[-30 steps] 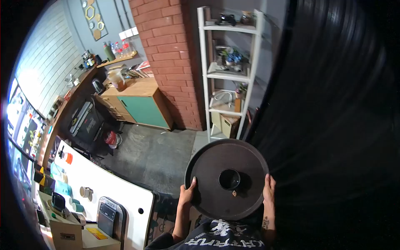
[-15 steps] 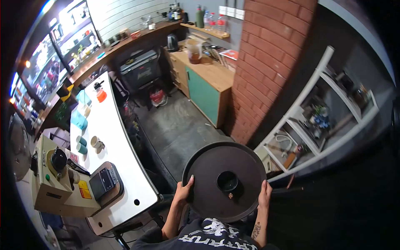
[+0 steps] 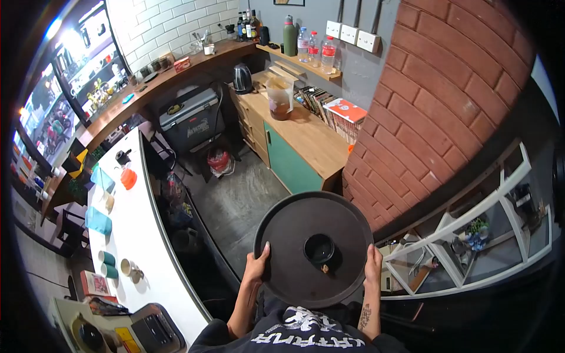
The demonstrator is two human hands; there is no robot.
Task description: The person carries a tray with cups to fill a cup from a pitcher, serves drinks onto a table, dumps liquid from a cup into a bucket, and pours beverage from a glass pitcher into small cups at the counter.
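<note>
A round dark serving tray (image 3: 288, 235) is held out in front of my body. My left hand (image 3: 255, 263) grips its left rim, thumb on top and fingers underneath. On the opposite rim my right hand (image 3: 373, 266) holds it the same way. A small black cup (image 3: 319, 249) stands upright near the tray's middle. Close in front of the cup lies a little tan piece (image 3: 325, 269), too small to name.
Along the left runs a white counter (image 3: 159, 259) with cups (image 3: 128, 267) and a grinder-like machine (image 3: 88, 332). Ahead stands a wooden cabinet (image 3: 294, 153) bearing a pitcher (image 3: 280, 100) and kettle (image 3: 242, 79). A brick pillar (image 3: 435, 117) and white shelf frame (image 3: 471, 282) are on the right.
My view has shifted forward and turned, so the cabinet and pillar look nearer and the machine sits lower at left. Both hands still hold the tray with the cup on it.
</note>
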